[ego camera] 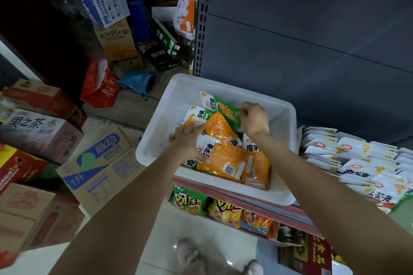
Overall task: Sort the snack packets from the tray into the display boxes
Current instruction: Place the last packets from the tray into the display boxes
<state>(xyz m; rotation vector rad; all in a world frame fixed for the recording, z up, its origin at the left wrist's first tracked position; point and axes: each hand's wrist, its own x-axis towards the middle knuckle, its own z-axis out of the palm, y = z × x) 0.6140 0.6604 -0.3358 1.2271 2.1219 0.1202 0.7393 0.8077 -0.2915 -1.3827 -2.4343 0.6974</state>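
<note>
White tray (279, 194), orange packets (234, 163) with white barcode labels, green-and-white packet (220, 107), blue-and-green printed brown carton (100, 163), dark grey shelf panel (312, 29)

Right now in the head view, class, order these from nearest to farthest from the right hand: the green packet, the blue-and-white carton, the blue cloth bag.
1. green packet, pinched by the right hand, in the tray.
2. blue cloth bag, floor beyond the tray's left corner.
3. blue-and-white carton, floor, far left.
</note>
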